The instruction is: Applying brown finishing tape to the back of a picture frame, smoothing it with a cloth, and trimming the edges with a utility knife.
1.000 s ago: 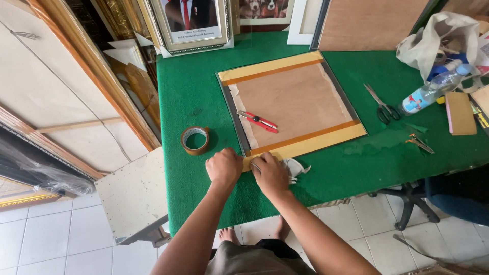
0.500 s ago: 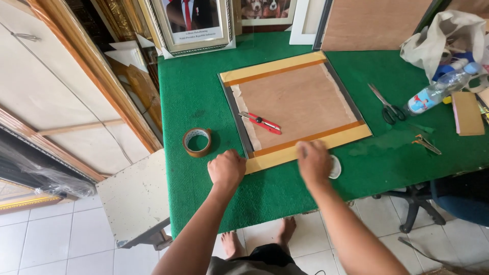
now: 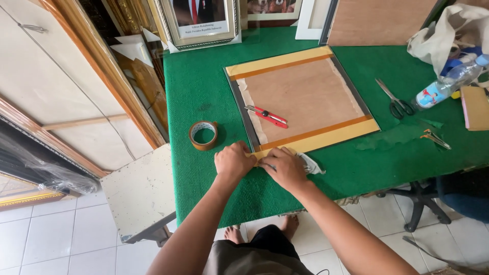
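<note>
Head camera looks down on a green-covered table (image 3: 204, 81) standing on a white tiled floor (image 3: 56, 234). Gilded frames and boards lean at its left edge, and a framed portrait (image 3: 198, 20) stands at the far side. Flat on the table lies a picture frame (image 3: 303, 99), back side up, its brown backing board bordered along the far and near edges with yellowish tape. A red utility knife (image 3: 267, 116) rests on the board. Just left of the frame sits a roll of brown tape (image 3: 203, 135). To the right lie black scissors (image 3: 395, 100), a plastic bottle (image 3: 448, 81) and a crumpled cloth bag (image 3: 448, 30).

Both hands meet at the frame's near left corner. The left hand (image 3: 233, 162) presses down on the corner with its fingers curled closed on the tape strip's end. The right hand (image 3: 285, 167), touching it, lies flat on the strip just beside, fingers bent, with a pale crumpled scrap (image 3: 311, 165) showing at its outer side.
</note>
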